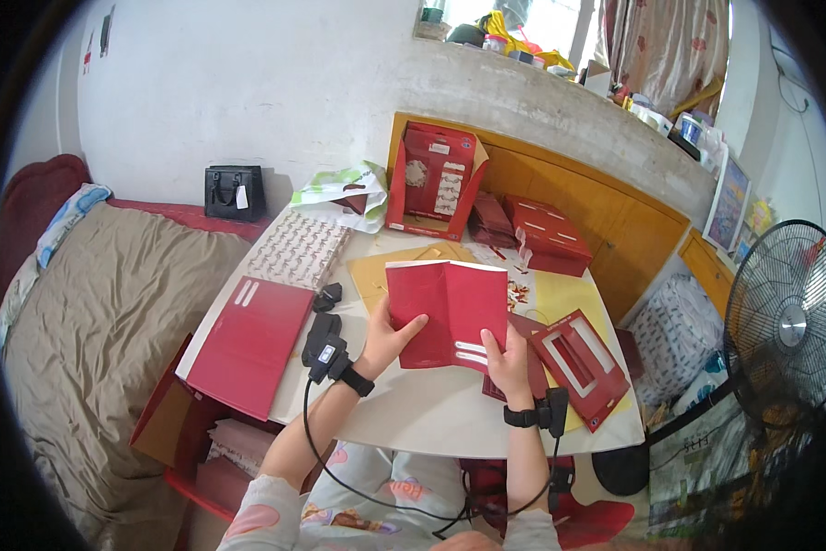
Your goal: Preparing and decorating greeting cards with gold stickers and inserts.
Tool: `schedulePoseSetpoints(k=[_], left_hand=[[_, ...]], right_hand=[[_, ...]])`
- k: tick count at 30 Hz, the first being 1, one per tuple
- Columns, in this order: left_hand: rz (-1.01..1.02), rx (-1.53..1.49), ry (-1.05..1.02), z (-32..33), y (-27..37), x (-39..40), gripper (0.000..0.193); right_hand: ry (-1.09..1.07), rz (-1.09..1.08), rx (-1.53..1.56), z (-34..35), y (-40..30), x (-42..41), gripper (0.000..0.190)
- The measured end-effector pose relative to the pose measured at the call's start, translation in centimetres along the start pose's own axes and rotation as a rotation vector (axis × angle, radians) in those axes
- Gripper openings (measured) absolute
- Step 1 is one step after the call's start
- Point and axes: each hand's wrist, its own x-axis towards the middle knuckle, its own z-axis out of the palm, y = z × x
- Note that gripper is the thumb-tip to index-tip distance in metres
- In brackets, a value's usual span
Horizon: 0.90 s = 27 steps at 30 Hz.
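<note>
A red folded paper sheet (423,296), creased down its middle and with two white slots at its lower right, is held up over the white table (413,413). My left hand (389,344) grips its left side, thumb on the face. At the lower right edge, my right hand (506,358) pinches it between thumb and fingers. Beside my right hand lies a red cardboard frame with cut-out windows (581,370). A larger flat red sheet with two white slots (254,344) lies on the table's left, in front of a stack of patterned sheets (301,248).
An open red display box (437,179) stands at the back, beside red packets (492,220) and a red carton (547,234). A plastic bag (347,196) lies left of it. A bed (110,310) adjoins the left side; a black fan (788,330) stands right. Cables hang from both wrists.
</note>
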Motion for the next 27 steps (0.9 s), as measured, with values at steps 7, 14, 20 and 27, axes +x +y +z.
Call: schedulePoseSetpoints(k=[7,14,20,27], left_hand=[[0.076,0.087,0.004,0.2,-0.4,-0.2,0.051],[0.245,0.230,0.174,0.0,-1.7,0.0,0.046],[0.342,0.232,0.431,-1.3,-0.5,0.8,0.038],[0.371,0.064,0.579,-2.4,0.2,1.6,0.031]], right_hand=[[0.074,-0.076,-0.115,0.7,0.3,-0.1,0.023],[0.150,-0.126,-0.203,1.0,1.0,-0.2,0.018],[0.292,-0.116,-0.252,-0.1,0.7,0.1,0.017],[0.228,0.052,0.071,-1.2,1.0,0.1,0.025]])
